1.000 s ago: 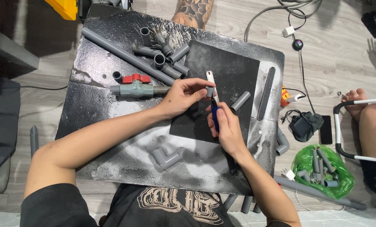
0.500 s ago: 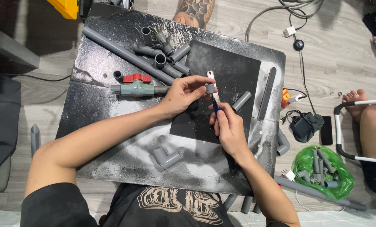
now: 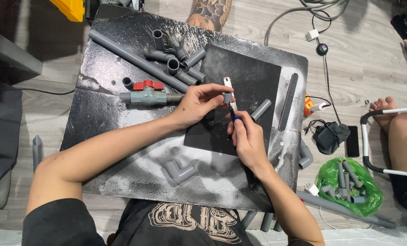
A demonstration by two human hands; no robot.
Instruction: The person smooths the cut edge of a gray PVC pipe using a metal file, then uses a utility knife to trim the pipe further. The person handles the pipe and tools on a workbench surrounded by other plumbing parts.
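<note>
Both hands' fingers grip things — left hand [image 3: 198, 104] a grey fitting [image 3: 227, 97], right hand [image 3: 248, 140] a blue-handled tool [image 3: 233, 115] — over the black board [image 3: 121, 114].

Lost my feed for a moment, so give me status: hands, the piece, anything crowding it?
Left hand pinching small grey pipe fitting. Right hand gripping blue-handled tool, tip at fitting. White stick-like thing behind fitting; short grey pipe lies close right, apart.

Hands [image 3: 221, 118] on small grey fitting [image 3: 227, 97]

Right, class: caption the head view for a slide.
Left hand holds a small grey fitting; right hand applies a blue-handled tool.
</note>
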